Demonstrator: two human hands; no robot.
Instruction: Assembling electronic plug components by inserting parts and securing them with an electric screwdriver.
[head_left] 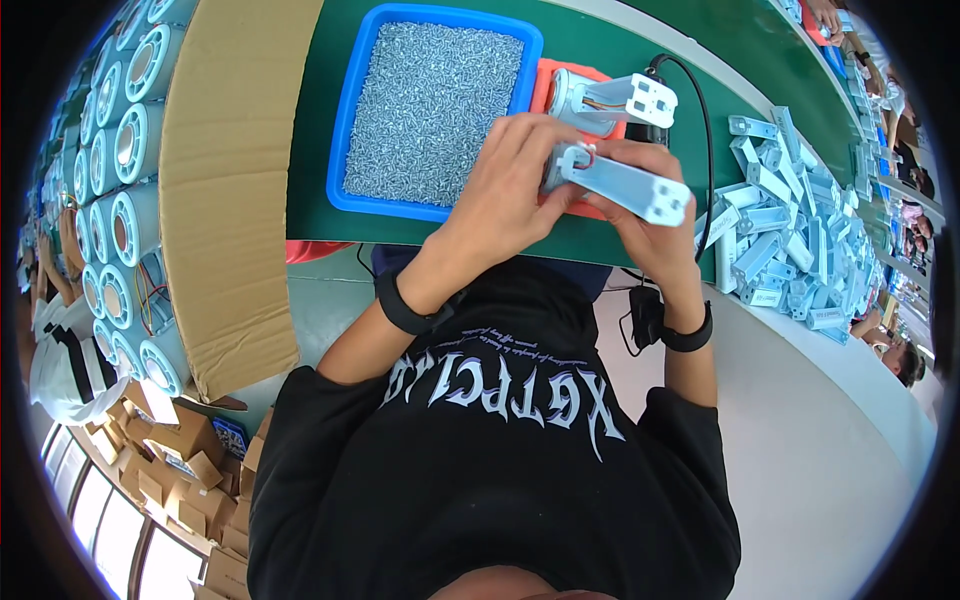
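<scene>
Between my hands is a light-blue plastic handle piece (632, 188), long and channel-shaped, with a thin red wire at its inner end. My left hand (510, 185) is closed around that inner end. Fingers of my right hand (662, 247) wrap the piece from both sides, farther along toward its tip. Just beyond it lies a second light-blue unit (590, 100), a round body with a similar handle and coloured wires, on a red-orange holder (545, 80). What my left fingers cover underneath is hidden.
A blue tray (337, 150) full of small screws is at left on the green table (315, 120). Cardboard (230, 190) separates it from stacked light-blue cylinders (130, 140). A black cable (708, 130) curves at right, near a heap of handle pieces (775, 235).
</scene>
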